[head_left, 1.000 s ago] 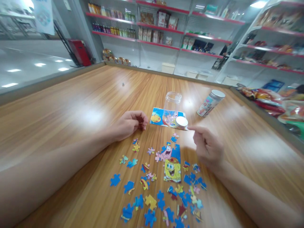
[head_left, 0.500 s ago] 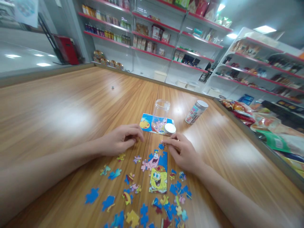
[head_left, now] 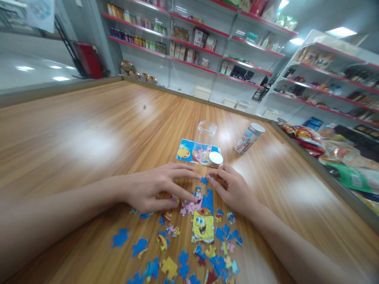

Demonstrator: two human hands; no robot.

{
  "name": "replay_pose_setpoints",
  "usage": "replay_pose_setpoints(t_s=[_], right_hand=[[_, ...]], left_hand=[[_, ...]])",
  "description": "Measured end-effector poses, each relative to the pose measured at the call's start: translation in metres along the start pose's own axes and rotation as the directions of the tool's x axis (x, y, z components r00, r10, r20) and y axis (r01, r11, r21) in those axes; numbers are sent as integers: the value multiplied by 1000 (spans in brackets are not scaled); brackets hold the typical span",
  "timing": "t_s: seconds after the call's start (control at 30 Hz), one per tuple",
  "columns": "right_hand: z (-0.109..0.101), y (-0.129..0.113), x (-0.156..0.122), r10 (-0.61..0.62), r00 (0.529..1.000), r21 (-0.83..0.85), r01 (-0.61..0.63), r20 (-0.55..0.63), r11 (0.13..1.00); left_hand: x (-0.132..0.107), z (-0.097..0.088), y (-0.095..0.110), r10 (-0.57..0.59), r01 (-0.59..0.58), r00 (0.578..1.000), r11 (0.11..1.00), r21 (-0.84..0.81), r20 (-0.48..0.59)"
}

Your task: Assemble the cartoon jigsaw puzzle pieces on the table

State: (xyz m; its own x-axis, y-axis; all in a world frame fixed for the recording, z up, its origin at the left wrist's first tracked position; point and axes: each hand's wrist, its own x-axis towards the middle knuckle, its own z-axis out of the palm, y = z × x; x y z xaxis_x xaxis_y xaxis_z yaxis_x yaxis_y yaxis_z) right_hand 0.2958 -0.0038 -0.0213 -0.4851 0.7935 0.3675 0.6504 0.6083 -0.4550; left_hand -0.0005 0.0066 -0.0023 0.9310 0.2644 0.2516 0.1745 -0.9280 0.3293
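On wood-grain counter [head_left: 97, 146], with red-edged shelving [head_left: 192, 65] beyond: partly assembled jigsaw puzzle [head_left: 203, 225] at lower centre, amid loose pieces [head_left: 169, 267]. At left hand [head_left: 156, 185]: fingers spread apart, reaching over puzzle's upper left. At right hand [head_left: 232, 191]: fingertips at small blue-and-pink piece [head_left: 204, 180] beyond puzzle; cannot tell whether clamped on it. Partly hidden behind left hand: several pieces. Cut off at bottom edge: nearest pieces. Too blurred to read: labels on shelf goods [head_left: 201, 38].
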Motion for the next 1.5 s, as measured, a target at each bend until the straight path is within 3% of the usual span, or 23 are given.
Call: replay_pose_setpoints(t_s=[0.17,0.47,1.1,1.3,1.5], right_hand=[[-1,-1,0,27,1000,7,-27,2,1000],[2,1,-1,81,997,30,-81,-18,996],[1,2,-2,81,994,10,-80,-76,997],[-3,2,-3,142,980,-154,-163,-138,975],[-5,3,-1,190,975,-170,-208,-117,963]], left_hand=[[3,1,4,21,-19,998,999,-40,57],[3,6,-1,-19,18,1000,997,-75,-13],[1,7,3,-61,58,997,997,-50,-47],[1,7,3,-56,53,996,997,-54,-69],[2,7,4,-56,53,996,997,-53,-66]])
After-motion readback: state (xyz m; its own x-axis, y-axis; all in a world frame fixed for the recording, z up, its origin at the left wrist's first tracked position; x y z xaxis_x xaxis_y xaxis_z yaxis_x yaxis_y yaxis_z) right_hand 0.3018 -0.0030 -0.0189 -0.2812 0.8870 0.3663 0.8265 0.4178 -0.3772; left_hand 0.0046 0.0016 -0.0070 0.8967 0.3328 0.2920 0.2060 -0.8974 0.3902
